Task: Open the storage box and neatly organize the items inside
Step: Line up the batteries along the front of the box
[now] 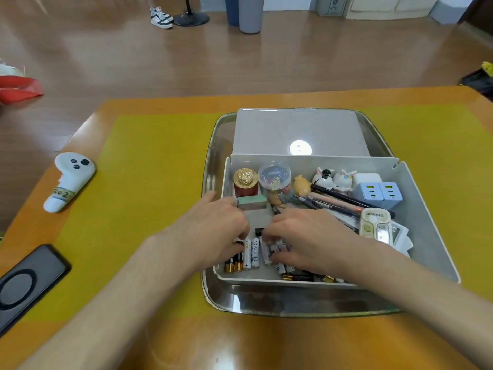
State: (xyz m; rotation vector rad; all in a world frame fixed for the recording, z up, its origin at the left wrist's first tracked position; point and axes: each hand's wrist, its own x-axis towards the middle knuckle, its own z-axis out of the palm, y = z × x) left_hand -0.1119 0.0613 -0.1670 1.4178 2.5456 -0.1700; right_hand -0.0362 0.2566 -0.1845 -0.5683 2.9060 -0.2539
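both hands reach into the open storage box [426, 214], which sits in a metal tray [213, 156] on the worktop [149, 182]. the left hand [213, 225] and right hand [306, 236] rest fingers-down on a row of white batteries [251, 253] near the front wall. the lid [298, 129] lies behind the box.

The brown surface [266, 343] has a yellow mat [149, 182] on it. On the mat sit a shiny tray [213, 145], a white controller [70, 180] and a black phone [26, 284].
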